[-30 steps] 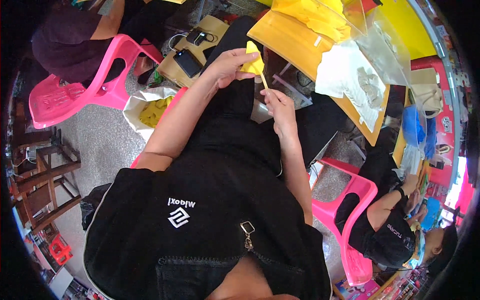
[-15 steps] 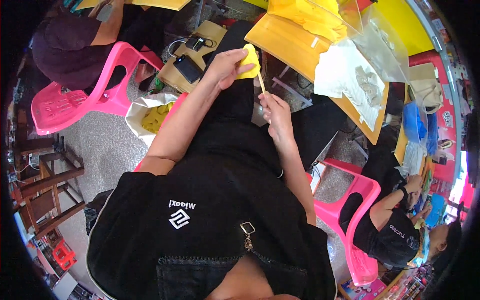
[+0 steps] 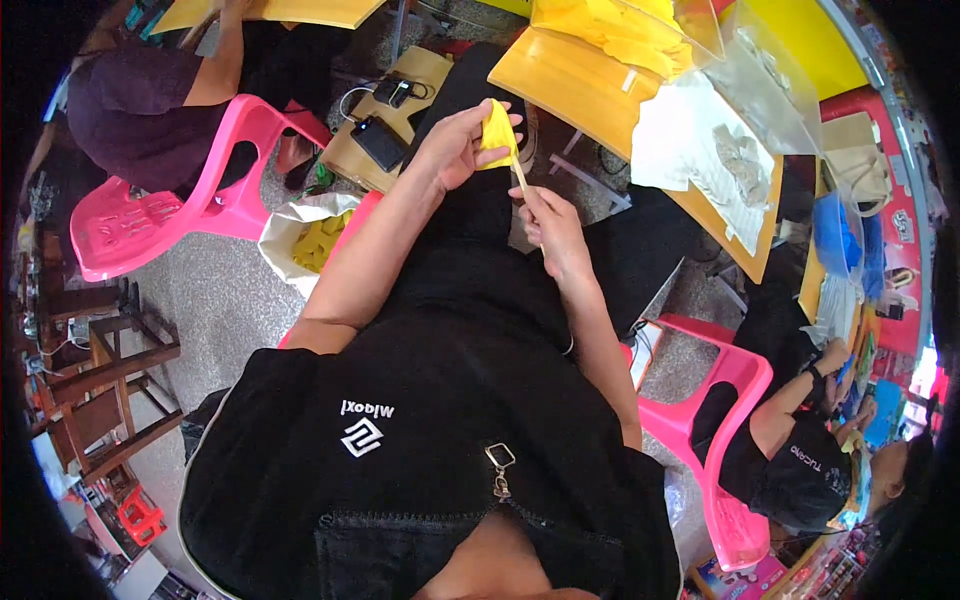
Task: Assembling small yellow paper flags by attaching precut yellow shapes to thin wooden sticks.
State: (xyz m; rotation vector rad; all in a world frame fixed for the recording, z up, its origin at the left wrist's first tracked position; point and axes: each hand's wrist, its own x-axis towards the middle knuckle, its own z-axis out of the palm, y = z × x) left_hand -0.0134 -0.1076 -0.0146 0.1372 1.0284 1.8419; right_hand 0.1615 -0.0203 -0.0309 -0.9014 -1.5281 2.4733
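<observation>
Above my lap, my left hand [image 3: 460,146] grips a small yellow piece of cloth [image 3: 497,138] between thumb and fingers. My right hand [image 3: 554,232] pinches a thin, pale wooden stick [image 3: 518,173]. The stick's upper end meets the lower edge of the yellow cloth; whether it sits inside the cloth or against it I cannot tell. Its lower end shows below my right fingers. Left of my forearm stands a white bag [image 3: 287,240] with several yellow pieces [image 3: 324,238] in it.
Ahead right, a wooden table [image 3: 560,85] bears yellow fabric [image 3: 610,35] and white cloth [image 3: 680,130]. A black phone [image 3: 379,143] and charger lie on a cardboard surface [image 3: 350,165]. Pink chairs [image 3: 215,190] flank me. One co-worker [image 3: 790,450] sits at right, another [image 3: 150,100] at far left.
The yellow cloth has turned and looks narrower in my left hand. My right hand has shifted slightly right and down, and the stick now shows below its fingers.
</observation>
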